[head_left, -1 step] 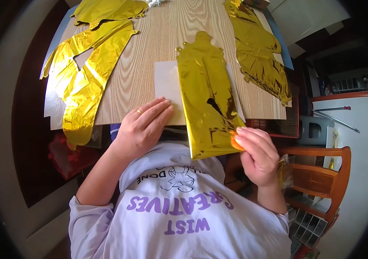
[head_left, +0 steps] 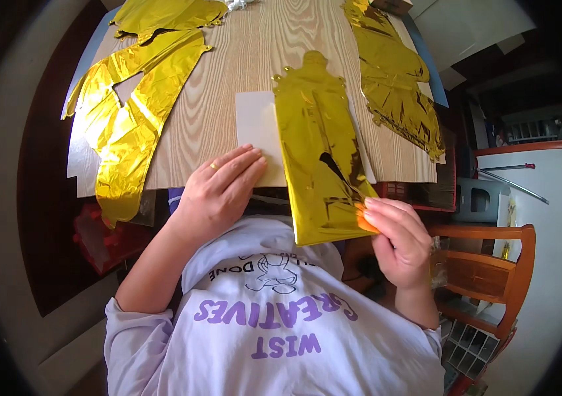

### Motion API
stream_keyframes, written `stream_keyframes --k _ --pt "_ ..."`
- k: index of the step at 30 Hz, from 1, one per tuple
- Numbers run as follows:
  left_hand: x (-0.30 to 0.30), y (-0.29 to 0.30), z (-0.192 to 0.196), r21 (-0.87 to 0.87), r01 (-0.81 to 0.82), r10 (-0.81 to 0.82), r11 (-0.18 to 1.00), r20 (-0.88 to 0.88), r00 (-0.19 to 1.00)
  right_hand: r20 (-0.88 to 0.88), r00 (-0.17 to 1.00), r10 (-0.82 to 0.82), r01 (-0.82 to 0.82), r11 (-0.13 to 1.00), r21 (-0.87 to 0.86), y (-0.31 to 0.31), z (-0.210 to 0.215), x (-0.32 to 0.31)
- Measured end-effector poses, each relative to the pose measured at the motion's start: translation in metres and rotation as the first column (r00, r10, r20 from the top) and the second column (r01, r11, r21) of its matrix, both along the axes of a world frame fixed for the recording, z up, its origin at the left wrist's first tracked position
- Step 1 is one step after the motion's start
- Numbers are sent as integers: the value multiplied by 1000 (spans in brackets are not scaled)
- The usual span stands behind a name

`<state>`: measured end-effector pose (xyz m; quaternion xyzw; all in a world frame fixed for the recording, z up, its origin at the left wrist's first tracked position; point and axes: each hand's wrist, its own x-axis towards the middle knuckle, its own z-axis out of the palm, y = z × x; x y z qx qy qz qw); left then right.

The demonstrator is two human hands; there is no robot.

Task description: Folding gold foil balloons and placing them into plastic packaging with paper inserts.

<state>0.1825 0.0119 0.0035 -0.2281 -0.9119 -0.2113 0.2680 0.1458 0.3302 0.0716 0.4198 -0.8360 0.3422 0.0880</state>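
A flat, uninflated gold foil balloon (head_left: pixel 311 145) lies lengthwise over a white card (head_left: pixel 254 119) at the table's near edge, its lower end hanging past the edge towards me. My right hand (head_left: pixel 400 234) pinches the balloon's lower right corner between thumb and fingers. Something small and orange (head_left: pixel 365 219) shows at those fingertips; its kind is unclear. To the left, my left hand (head_left: pixel 221 188) rests with fingers stretched out on the card's near part, apart from the foil. It wears a ring and holds nothing.
More flat gold foil (head_left: pixel 142 105) spreads over the wood-grain table (head_left: pixel 228 79) on the left, partly overhanging its front. Another gold foil piece (head_left: pixel 393 72) lies along the right side. A wooden chair (head_left: pixel 485 264) and a grey stool (head_left: pixel 482 198) stand at the right.
The balloon has shifted slightly to the right and towards me, together with my right hand. My left hand stays nearly in place on the card.
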Motion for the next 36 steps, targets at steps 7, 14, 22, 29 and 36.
stream_keyframes --k 7,14,22,29,36 --pt "-16 0 22 19 -27 26 999 20 999 276 960 -53 74 995 -68 5 29 1" --pt "-33 -9 28 108 25 -30 994 43 999 160 987 1 8 998 -60 12 36 -8" --pt "-36 -10 28 160 3 -13 987 63 998 204 979 -7 39 987 -155 25 39 -8" --pt "-28 6 42 151 81 -95 985 89 992 -128 986 -108 114 992 44 9 20 -20" --pt "7 1 20 46 99 -104 994 115 988 -234 972 -20 23 1000 8 -7 -18 -14"
